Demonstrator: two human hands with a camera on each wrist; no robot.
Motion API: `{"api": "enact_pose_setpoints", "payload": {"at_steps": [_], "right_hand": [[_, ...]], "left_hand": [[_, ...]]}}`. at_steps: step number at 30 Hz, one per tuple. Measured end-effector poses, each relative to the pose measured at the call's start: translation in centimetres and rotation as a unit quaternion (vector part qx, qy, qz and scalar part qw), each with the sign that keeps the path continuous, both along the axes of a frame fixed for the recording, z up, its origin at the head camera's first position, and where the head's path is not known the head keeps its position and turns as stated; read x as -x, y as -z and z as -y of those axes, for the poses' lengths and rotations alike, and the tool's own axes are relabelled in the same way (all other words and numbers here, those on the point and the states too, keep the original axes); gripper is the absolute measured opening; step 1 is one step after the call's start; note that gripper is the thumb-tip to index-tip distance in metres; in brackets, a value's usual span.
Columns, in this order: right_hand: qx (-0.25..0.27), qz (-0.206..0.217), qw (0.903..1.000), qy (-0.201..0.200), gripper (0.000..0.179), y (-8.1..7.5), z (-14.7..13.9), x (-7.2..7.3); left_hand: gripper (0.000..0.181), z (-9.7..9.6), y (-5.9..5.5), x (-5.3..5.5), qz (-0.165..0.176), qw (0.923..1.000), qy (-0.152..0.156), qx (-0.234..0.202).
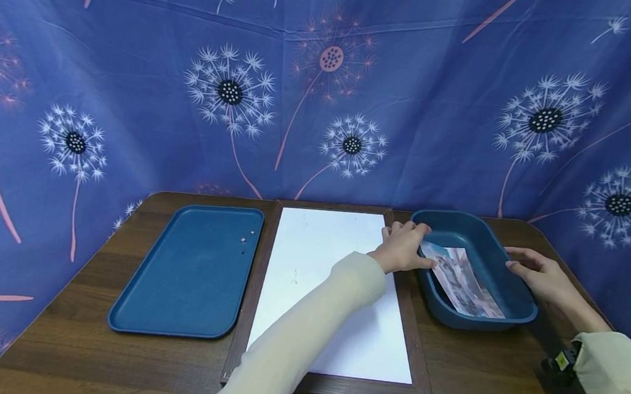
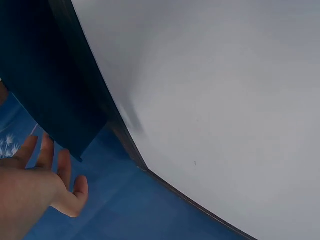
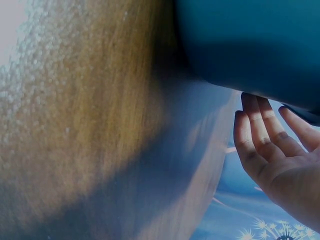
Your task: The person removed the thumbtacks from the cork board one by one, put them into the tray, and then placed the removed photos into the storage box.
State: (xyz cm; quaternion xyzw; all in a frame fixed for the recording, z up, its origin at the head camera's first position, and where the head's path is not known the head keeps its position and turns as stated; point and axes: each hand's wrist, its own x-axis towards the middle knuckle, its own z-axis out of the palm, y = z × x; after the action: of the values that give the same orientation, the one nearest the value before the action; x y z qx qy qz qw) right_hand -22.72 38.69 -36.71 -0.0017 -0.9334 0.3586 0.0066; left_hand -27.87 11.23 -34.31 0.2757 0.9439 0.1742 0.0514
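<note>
A blue plastic basin (image 1: 499,292) is at the right of the table, its near end rounded. Inside it lie pieces of a printed picture (image 1: 461,279), leaning at the basin's left wall. My left hand (image 1: 403,247) holds the basin's left rim, its thumb over the inside near the picture. In the left wrist view several of its fingers (image 2: 46,152) lie along the basin's edge. At the right rim, my right hand (image 1: 545,280) holds the basin, its fingertips (image 3: 243,120) against the outer wall below the rim.
A brown-framed white board (image 1: 297,319) lies mid-table under my left forearm. Left of it is a flat blue tray (image 1: 186,286) with several tiny shiny bits (image 1: 243,239) near its right edge. A blue dandelion-print cloth (image 1: 414,75) hangs behind the wooden table (image 1: 60,331).
</note>
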Motion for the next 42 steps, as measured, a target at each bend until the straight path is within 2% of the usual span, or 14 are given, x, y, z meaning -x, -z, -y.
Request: {"api": "enact_pose_setpoints", "payload": {"at_steps": [8,13,19,33,42], "right_hand": [[-0.008,0.009,0.9999,-0.002,0.051,-0.2,0.1,-0.1],[-0.011,0.014,0.9998,-0.003,0.052,-0.2,0.1,-0.1],[-0.020,0.007,0.9998,-0.008,0.052,-0.2,0.1,-0.1],[-0.023,-0.025,0.9993,-0.016,0.048,0.1,0.0,-0.2],[-0.059,-0.046,0.9970,-0.022,0.045,-0.2,0.6,-0.4]], "left_hand": [[0.060,-0.1,0.4,0.1,-0.002,0.9992,0.032,0.024],[0.053,0.0,0.5,0.1,-0.003,0.9981,0.059,0.017],[0.050,0.5,0.3,0.1,-0.004,0.9972,0.075,0.001],[0.048,3.3,0.3,0.2,-0.004,0.9946,0.101,-0.022],[0.048,6.0,0.5,0.0,0.000,0.9947,0.100,-0.024]]}}
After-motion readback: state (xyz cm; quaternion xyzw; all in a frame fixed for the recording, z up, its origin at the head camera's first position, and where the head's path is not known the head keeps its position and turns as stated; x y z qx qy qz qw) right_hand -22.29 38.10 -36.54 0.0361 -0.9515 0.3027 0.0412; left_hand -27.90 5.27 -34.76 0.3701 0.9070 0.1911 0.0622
